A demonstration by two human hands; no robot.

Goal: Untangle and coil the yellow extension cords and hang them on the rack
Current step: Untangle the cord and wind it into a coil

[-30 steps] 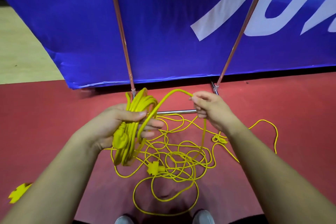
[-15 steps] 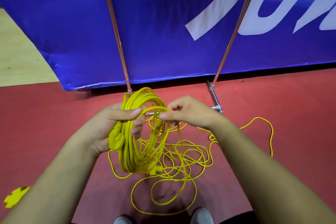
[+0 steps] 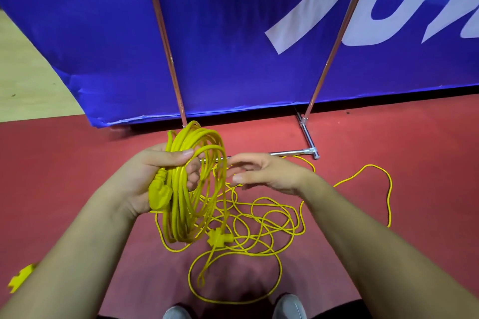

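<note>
1. The left hand [image 3: 153, 176] grips the coil [image 3: 181, 204] of yellow extension cord. The thumb lies across the front of the strands near the top, and the fingers curl round them from behind, through the loop.
2. The coil hangs upright from this hand, its lower bend below wrist level.
3. A yellow plug [image 3: 159, 194] rests against the heel of the left palm, touching the coil's left edge.
4. The right hand [image 3: 267, 173] is just to the right of the coil, fingers extended and apart, holding nothing. The fingertips are blurred, so contact with the outermost strand cannot be determined.
5. The loose cord [image 3: 269, 217] lies in tangled loops on the red floor [image 3: 414, 163], below and to the right of both hands.
6. A yellow connector [image 3: 219, 238] lies in the tangle, just beside the coil's lower bend.
7. The rack [image 3: 166, 41] stands beyond the hands, its uprights in front of a blue banner [image 3: 233, 33]. Its base bar [image 3: 293, 153] lies on the floor beyond the right hand.
</note>
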